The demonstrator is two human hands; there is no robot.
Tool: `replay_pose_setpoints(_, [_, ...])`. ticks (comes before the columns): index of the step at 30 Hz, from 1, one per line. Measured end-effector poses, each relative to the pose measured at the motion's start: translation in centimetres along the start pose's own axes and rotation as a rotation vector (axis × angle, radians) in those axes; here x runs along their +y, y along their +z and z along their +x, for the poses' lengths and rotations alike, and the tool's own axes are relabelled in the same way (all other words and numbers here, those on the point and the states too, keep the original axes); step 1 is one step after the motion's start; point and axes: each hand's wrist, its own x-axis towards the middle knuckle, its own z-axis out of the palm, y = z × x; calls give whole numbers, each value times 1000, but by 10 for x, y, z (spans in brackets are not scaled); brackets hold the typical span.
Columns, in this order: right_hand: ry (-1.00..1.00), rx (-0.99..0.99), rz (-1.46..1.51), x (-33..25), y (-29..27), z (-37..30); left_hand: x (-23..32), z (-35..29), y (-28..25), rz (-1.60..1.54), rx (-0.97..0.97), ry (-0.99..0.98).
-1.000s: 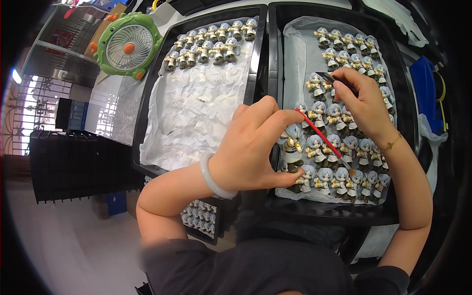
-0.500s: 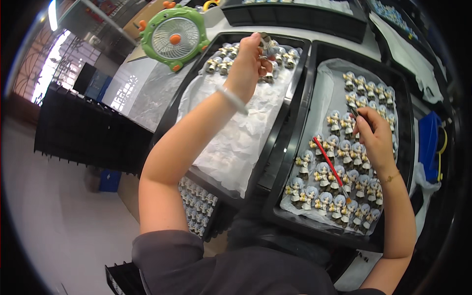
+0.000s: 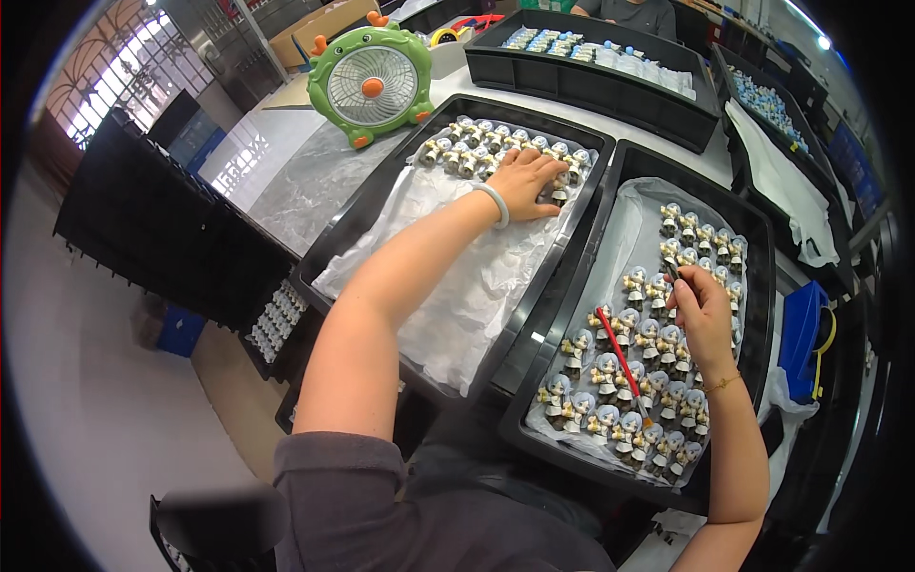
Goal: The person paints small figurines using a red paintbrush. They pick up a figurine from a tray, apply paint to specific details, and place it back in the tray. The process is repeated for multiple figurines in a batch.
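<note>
Two black trays lined with white sheets lie side by side. My left hand (image 3: 527, 181) reaches far into the left tray (image 3: 362, 214) and rests on the small figurines (image 3: 477, 153) lined up at its far end; whether it grips one is hidden. My right hand (image 3: 703, 315) hovers over the right tray (image 3: 748, 224), among rows of small figurines (image 3: 634, 377). It holds a thin red-handled brush (image 3: 621, 360) that slants down toward the near rows.
A green round desk fan (image 3: 372, 84) stands at the back left. More black trays (image 3: 610, 67) with small parts lie behind. A blue box (image 3: 801, 329) sits right of the right tray. A black rack (image 3: 152, 214) stands at the left, a person's torso at the far edge.
My left hand left the right tray, swung up and over to the far end of the left tray, and now lies on the figurines there. The right hand stays over its tray.
</note>
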Motion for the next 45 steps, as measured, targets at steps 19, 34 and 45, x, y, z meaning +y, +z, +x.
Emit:
replay_pose_setpoints(19, [-57,116,105,-5,-15,3,25,25,-14,236,-242,-124])
replay_pose_setpoints(34, [-318,337,-57,8,-8,6,120,70,41,-280,-669,447])
replay_pose_setpoints(45, [-382,341,-18,6,-7,6,150,56,-45,-323,-197,61])
